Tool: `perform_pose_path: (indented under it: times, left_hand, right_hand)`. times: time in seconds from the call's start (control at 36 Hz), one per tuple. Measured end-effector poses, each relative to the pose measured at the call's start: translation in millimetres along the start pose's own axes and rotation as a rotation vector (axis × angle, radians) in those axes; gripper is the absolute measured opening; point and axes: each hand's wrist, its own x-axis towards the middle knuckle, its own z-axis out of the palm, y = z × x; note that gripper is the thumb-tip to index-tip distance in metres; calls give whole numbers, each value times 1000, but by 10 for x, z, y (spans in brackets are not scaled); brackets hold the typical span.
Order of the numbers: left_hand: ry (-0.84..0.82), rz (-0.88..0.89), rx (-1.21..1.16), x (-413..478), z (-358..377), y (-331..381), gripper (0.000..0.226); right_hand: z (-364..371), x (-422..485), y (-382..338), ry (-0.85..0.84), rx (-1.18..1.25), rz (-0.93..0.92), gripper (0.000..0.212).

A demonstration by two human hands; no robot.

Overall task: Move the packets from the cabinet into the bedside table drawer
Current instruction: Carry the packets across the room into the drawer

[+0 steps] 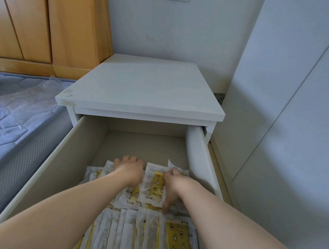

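Bedside table [142,89], white, its drawer [48,171] pulled open. Packets [178,237], clear with yellow print, lie in rows on the drawer floor. Left hand [129,170] — grip released, flat on the far row. Right hand [173,187] — grip grasping one packet [152,186].

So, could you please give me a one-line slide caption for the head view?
Left hand rests on and right hand grips yellow packets in the open drawer of the bedside table.

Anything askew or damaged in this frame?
Yes: the far packets lie fanned and overlapping, one corner sticking up, unlike the neat near row. The bedside table top has scuffed patches at its front left corner.
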Motion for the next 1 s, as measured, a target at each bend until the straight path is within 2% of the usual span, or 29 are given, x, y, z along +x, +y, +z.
perform_pose_path:
  times: [0.08, 0.17, 0.31, 0.47, 0.64, 0.72, 0.92, 1.0]
  left_hand:
    - [0, -70, 88, 18, 3, -35, 43]
    - [31, -63, 118, 40, -4, -46, 39]
    - [-65, -76, -14, 81, 9, -5, 37]
    - [-106, -128, -136, 128, 38, -24, 26]
    - [51, -22, -169, 133, 7, -20, 16]
    - [62, 14, -272, 167, 63, -51, 6]
    - [207, -12, -268, 248, 171, -77, 13]
    - [185, 29, -305, 278, 195, -30, 41]
  right_hand:
    - [-4, 5, 0, -6, 1, -3, 98]
    - [-2, 13, -2, 1, -4, -8, 97]
    - [-2, 21, -5, -7, 7, -6, 98]
    - [-2, 8, -8, -7, 13, -6, 96]
    - [-8, -4, -9, -5, 0, -10, 96]
    - [-12, -5, -12, -4, -18, -16, 97]
    - [8, -5, -6, 2, -34, -33, 94]
    - [5, -5, -7, 14, -42, -37, 93]
